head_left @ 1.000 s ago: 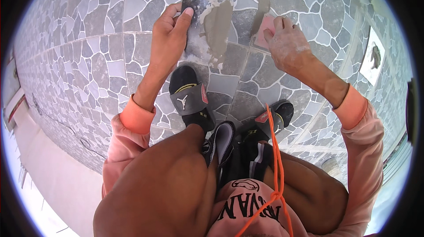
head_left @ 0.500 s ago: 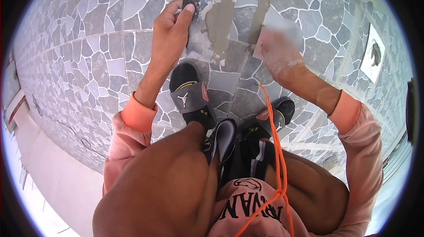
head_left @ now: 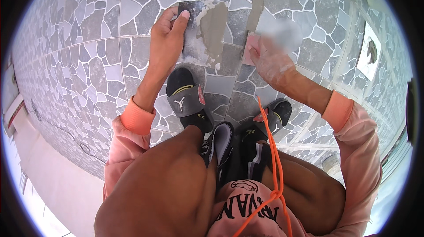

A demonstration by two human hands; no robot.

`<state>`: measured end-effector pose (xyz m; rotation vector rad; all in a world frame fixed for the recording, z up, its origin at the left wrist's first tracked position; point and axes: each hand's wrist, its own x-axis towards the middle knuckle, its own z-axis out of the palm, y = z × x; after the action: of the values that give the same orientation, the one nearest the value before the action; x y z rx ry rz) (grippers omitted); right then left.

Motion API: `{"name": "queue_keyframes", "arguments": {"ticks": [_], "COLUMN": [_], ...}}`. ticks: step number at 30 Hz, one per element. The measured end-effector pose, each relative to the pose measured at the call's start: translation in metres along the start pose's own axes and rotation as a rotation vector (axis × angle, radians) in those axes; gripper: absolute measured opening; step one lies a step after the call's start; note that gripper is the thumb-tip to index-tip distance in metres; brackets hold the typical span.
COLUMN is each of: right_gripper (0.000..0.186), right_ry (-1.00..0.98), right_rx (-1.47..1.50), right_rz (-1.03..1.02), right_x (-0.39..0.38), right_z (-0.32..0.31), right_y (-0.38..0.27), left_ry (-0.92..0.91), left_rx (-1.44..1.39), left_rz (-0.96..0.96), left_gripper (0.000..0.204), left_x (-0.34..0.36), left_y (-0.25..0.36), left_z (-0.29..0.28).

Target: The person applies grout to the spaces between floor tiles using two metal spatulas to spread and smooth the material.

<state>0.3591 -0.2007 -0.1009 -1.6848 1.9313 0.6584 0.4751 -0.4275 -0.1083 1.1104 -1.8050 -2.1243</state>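
Observation:
My left hand (head_left: 168,31) grips the left edge of a dark rectangular board (head_left: 189,38), thumb on top and fingers underneath. Wet grey grout paste (head_left: 214,34) is smeared over the board's right half. To the right, my right hand (head_left: 274,58) holds a flat pink spreader (head_left: 251,49), its fingers closed on it. The spreader is at the lower end of a grey grout strip (head_left: 257,3) that runs up along a floor joint. A pale blur covers part of the right hand's fingers.
Grey stone-patterned tiles (head_left: 141,51) with white lines cover the floor. My feet in dark slide sandals (head_left: 183,100) stand just below the board. A white square plate with a dark hole (head_left: 370,51) lies at right. Orange drawstrings (head_left: 276,157) hang in front of me.
My right hand has shifted slightly left with the spreader, and more of its pink face shows. The board stays in my left hand. The whole view has moved a little.

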Motion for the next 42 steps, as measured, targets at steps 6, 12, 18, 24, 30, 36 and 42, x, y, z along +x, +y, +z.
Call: {"name": "queue_keyframes", "arguments": {"ticks": [6, 12, 18, 24, 30, 36, 42], "right_gripper": [0.032, 0.031, 0.020, 0.027, 0.037, 0.028, 0.036], "right_ry": [0.167, 0.595, 0.908, 0.191, 0.049, 0.126, -0.116], "right_rx": [0.180, -0.145, -0.106, 0.075, 0.192, 0.759, 1.154], "right_rz": [0.196, 0.227, 0.064, 0.056, -0.138, -0.090, 0.339], "right_x": [0.013, 0.126, 0.146, 0.088, 0.029, -0.010, -0.058], "right_z": [-0.051, -0.005, 0.007, -0.030, 0.003, 0.008, -0.004], "right_y": [0.080, 0.199, 0.215, 0.100, -0.004, 0.016, 0.073], "left_ry": [0.021, 0.047, 0.091, 0.126, 0.112, 0.101, 0.111], "left_rx": [-0.035, -0.013, -0.037, 0.039, -0.030, -0.033, -0.002], "left_rz": [0.005, -0.021, -0.001, -0.007, 0.041, 0.053, 0.040], "left_gripper": [0.026, 0.024, 0.023, 0.023, 0.023, 0.024, 0.024], "left_x": [-0.002, 0.000, 0.007, 0.012, 0.020, 0.016, 0.014], "left_y": [0.001, 0.004, 0.002, 0.002, 0.012, 0.011, 0.005], "left_z": [-0.008, -0.018, -0.010, -0.031, -0.006, -0.009, -0.009]}}
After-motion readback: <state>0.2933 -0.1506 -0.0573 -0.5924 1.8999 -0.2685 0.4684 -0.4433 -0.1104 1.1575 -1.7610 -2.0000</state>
